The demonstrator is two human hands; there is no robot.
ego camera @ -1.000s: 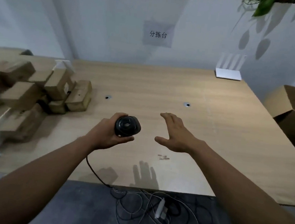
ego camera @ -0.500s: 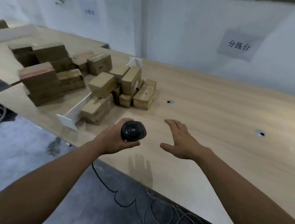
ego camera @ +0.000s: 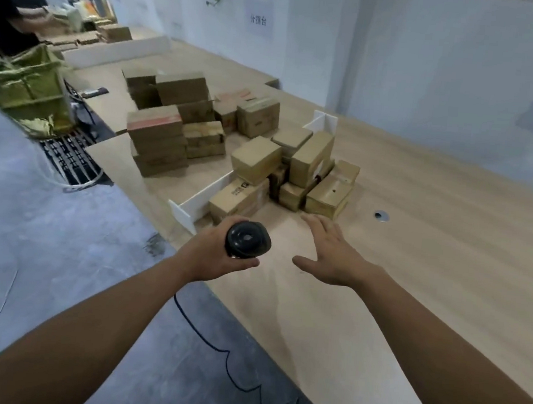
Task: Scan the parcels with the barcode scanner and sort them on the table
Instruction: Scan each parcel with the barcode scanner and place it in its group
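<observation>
My left hand (ego camera: 212,256) grips a black barcode scanner (ego camera: 247,239) whose cable (ego camera: 214,345) trails down to the floor. My right hand (ego camera: 331,252) hovers open, palm down, over the wooden table (ego camera: 432,248), just short of a pile of small brown cardboard parcels (ego camera: 293,172). The nearest parcels are a long printed box (ego camera: 240,196) beside the scanner and a flat box (ego camera: 330,196) ahead of my fingertips. A second group of larger parcels (ego camera: 175,123) stands stacked farther left, beyond a low white divider (ego camera: 201,199).
A metal grommet (ego camera: 381,215) is set in the tabletop right of the pile. Another white divider (ego camera: 323,121) stands behind the pile. A green-gold bag (ego camera: 24,87) sits on a cart at left, where another person (ego camera: 7,15) works. Grey floor lies below the table edge.
The view has swung left, bringing the parcel piles closer to the centre. My right hand has stretched toward the near pile; my left hand still holds the scanner.
</observation>
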